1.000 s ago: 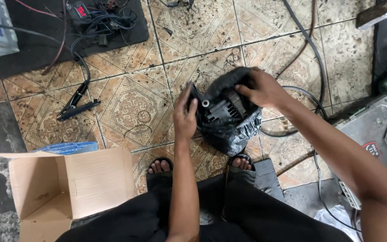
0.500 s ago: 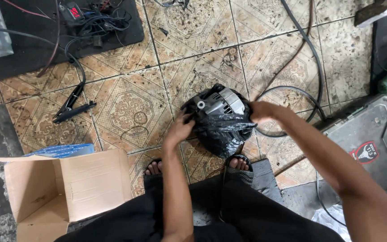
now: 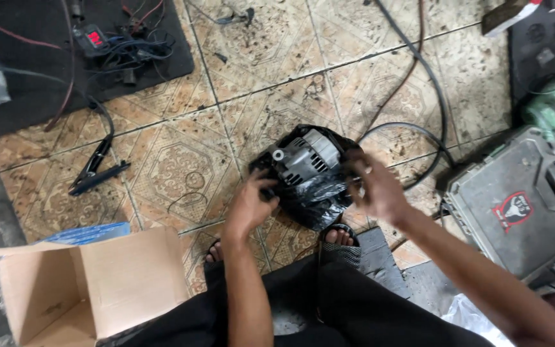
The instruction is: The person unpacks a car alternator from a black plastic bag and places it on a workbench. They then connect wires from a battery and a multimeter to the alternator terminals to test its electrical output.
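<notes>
A grey metal alternator [image 3: 304, 158] sits on the tiled floor, half wrapped in a black plastic bag [image 3: 319, 196]. My left hand [image 3: 250, 204] grips the bag's near left edge beside the part. My right hand [image 3: 375, 190] is blurred at the bag's right side, fingers curled at the plastic; whether it holds the bag is unclear. My sandalled feet [image 3: 338, 236] rest just below the bag.
An open cardboard box [image 3: 78, 289] stands at the lower left, with a blue packet [image 3: 88, 232] behind it. Clamp leads [image 3: 97, 168] and wires lie on a black mat [image 3: 46, 83] at upper left. A grey tool case [image 3: 515, 202] sits right. Cables [image 3: 419, 96] cross the floor.
My hands have come down from the top of the alternator to the bag's lower edges. The bag has slipped lower, baring more of the metal part. The right hand has drawn out to the right.
</notes>
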